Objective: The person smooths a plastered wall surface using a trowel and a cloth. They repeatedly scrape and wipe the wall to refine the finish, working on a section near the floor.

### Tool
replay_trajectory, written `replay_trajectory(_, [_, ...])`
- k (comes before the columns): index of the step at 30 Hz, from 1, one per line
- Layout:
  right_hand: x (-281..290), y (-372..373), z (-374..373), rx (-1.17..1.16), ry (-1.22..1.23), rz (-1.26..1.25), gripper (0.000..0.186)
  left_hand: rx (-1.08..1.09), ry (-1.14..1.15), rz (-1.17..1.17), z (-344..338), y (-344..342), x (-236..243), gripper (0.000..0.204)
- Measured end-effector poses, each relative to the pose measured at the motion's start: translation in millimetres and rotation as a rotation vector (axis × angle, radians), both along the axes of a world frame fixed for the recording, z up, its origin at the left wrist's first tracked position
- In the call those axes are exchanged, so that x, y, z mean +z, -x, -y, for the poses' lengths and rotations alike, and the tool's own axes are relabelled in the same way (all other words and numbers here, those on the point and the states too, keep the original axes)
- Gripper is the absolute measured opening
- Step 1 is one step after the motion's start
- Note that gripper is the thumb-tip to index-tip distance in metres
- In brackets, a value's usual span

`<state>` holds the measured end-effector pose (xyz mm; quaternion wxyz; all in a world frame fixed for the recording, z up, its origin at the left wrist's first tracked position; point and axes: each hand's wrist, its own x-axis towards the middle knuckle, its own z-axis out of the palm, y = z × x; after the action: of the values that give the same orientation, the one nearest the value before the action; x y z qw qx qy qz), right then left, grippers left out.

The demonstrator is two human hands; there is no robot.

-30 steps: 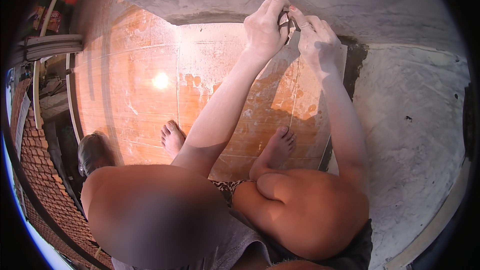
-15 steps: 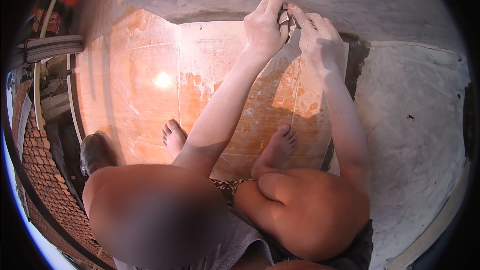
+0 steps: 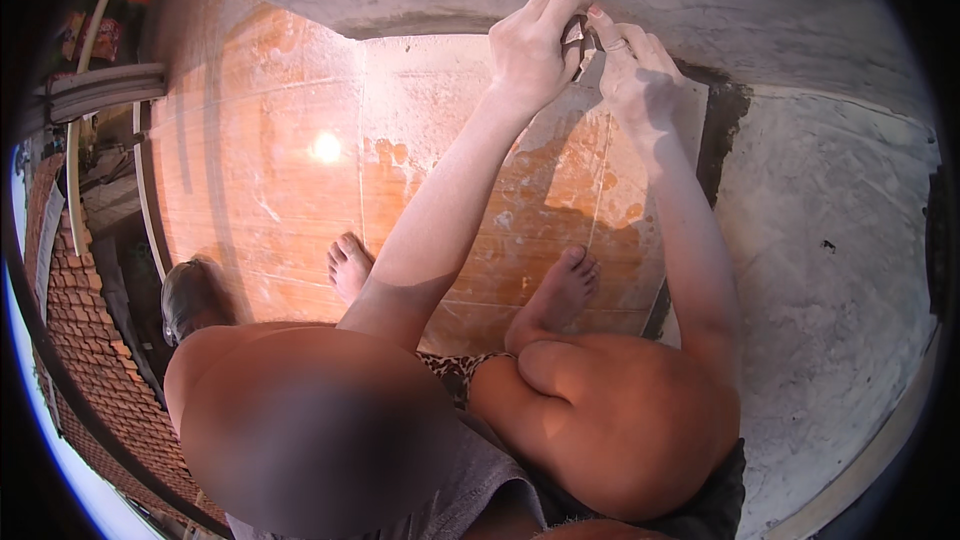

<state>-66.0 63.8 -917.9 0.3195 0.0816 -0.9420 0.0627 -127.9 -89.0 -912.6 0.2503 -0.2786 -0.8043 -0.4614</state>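
Both arms reach to the far side, where the floor meets the grey plastered wall [image 3: 720,10]. My left hand [image 3: 532,48] is closed, with its fingers curled over against the wall's foot. A small pale jagged piece [image 3: 573,35] shows by its thumb and fingers. Right beside it, my right hand [image 3: 638,72] is also closed, its forefinger almost meeting the left fingers. What the right fingers grip is hidden. Whitish dust coats both hands and forearms. Beneath them lies the orange-brown tiled floor [image 3: 410,220], smeared with pale dust and wet-looking patches.
On the right stands a rough grey cement surface [image 3: 800,180], with a dark gap [image 3: 722,140] along the tile edge. My bare feet [image 3: 560,290] rest on the tiles. A dark rounded object [image 3: 190,300] is at the left, near a brick-patterned surface [image 3: 110,370].
The hands stay together at the wall's foot, the fingers shifting only slightly. The view has moved a little.
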Motion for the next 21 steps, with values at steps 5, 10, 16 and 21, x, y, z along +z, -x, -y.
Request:
replay_trajectory(5, [-10.2,0.6,2.3,0.033,0.047,0.032,0.054,0.014,-0.041,0.024,2.3,0.7,-9.2,0.029])
replay_trajectory(10, [-17.9,4.6,1.5,0.065,0.044,-0.007,0.056,0.019,-0.028,0.047,6.1,2.5,-22.0,0.026])
replay_trajectory(16, [-32.4,6.7,18.4,0.05,0.05,0.007,0.056,0.054,-0.002,0.114,18.6,-1.1,-27.8,0.023])
replay_trajectory(21, [-31.9,4.8,14.8,0.043,0.136,-0.091,0.056,0.002,0.019,0.057,12.8,-0.9,-23.4,0.028])
